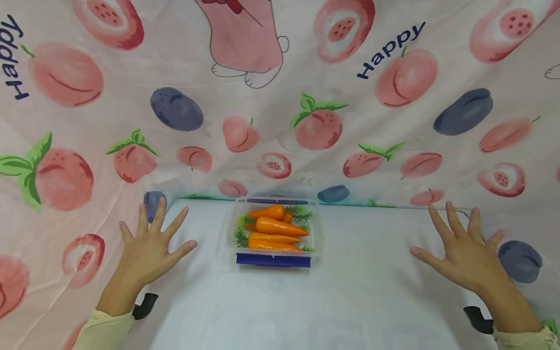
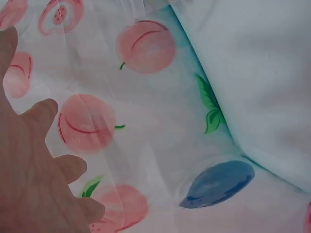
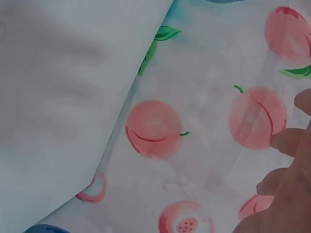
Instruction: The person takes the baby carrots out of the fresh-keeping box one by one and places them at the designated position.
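Observation:
A clear plastic box (image 1: pixel 230 243) with blue latches stands at the back middle of the white table, holding several orange carrots (image 1: pixel 280 226) and sprigs of green leaves. My left hand (image 1: pixel 146 253) is spread over the table's left side, holding nothing. On the far right, my right hand (image 1: pixel 470 257) is spread the same way, its fingers apart and nothing in it. Both hands are well apart from the box. In the left wrist view part of the left hand (image 2: pixel 29 155) shows at the left edge; in the right wrist view the right hand (image 3: pixel 286 179) shows at the right edge.
The white table (image 1: pixel 358 291) ends at the back against a hanging cloth (image 1: pixel 271 112) printed with peaches and plums. This cloth also lies along the left and right sides. A dark strap piece (image 1: pixel 145 306) is on the left wrist, another (image 1: pixel 478 320) on the right.

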The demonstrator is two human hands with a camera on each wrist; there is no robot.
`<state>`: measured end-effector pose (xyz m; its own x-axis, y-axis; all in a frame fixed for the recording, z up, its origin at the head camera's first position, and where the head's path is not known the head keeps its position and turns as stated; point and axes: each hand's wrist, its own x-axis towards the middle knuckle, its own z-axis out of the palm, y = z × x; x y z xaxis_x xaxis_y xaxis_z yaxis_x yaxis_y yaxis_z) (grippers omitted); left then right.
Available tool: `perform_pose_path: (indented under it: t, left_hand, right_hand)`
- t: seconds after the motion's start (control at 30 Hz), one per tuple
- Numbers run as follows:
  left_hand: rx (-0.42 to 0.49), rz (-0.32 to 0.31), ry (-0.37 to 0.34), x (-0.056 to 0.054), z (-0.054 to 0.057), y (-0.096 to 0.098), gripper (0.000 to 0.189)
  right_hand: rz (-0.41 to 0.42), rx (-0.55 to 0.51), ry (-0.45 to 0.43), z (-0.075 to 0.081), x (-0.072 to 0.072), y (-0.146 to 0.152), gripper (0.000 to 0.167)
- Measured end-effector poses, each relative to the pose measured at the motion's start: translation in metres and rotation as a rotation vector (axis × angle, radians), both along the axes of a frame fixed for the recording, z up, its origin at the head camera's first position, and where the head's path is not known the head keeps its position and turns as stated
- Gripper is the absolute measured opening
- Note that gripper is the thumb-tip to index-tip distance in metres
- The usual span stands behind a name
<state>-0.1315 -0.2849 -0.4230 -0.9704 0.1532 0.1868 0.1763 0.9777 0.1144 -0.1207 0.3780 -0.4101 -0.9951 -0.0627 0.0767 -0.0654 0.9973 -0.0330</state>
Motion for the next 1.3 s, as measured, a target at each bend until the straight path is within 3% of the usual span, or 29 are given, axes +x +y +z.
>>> perform_pose_path:
  t: [0.1,0.23,0.43,0.57,0.73,0.87,1.0,1.3]
  left_hand:
    - [0.016,-0.009,0.002,0.002,0.002,0.001,0.083]
    - [0.096,-0.038,0.010,0.004,0.004,0.004,0.074]
    - [0.351,-0.089,0.024,0.002,-0.004,0.010,0.062]
    - [0.553,-0.124,0.036,-0.005,-0.015,0.016,0.056]
    - [0.715,-0.100,0.059,-0.012,-0.031,0.025,0.050]
    - [0.827,-0.064,0.011,-0.017,-0.039,0.037,0.049]
    - [0.952,-0.023,-0.084,-0.021,-0.046,0.049,0.052]
    - [1.243,-0.016,-0.249,-0.038,-0.067,0.070,0.059]
  right_hand:
    - [0.020,-0.011,0.012,0.001,-0.001,-0.002,0.115]
    - [0.069,-0.109,0.000,0.004,-0.003,-0.010,0.110]
    - [0.074,-0.230,-0.144,0.008,-0.015,-0.029,0.101]
    - [0.122,-0.289,-0.154,0.007,-0.025,-0.044,0.094]
    - [0.203,-0.409,-0.170,0.003,-0.039,-0.061,0.083]
    - [0.240,-0.508,-0.187,0.002,-0.052,-0.074,0.075]
    - [0.277,-0.605,-0.195,0.001,-0.066,-0.088,0.065]
    - [0.313,-0.765,-0.326,0.000,-0.092,-0.128,0.063]
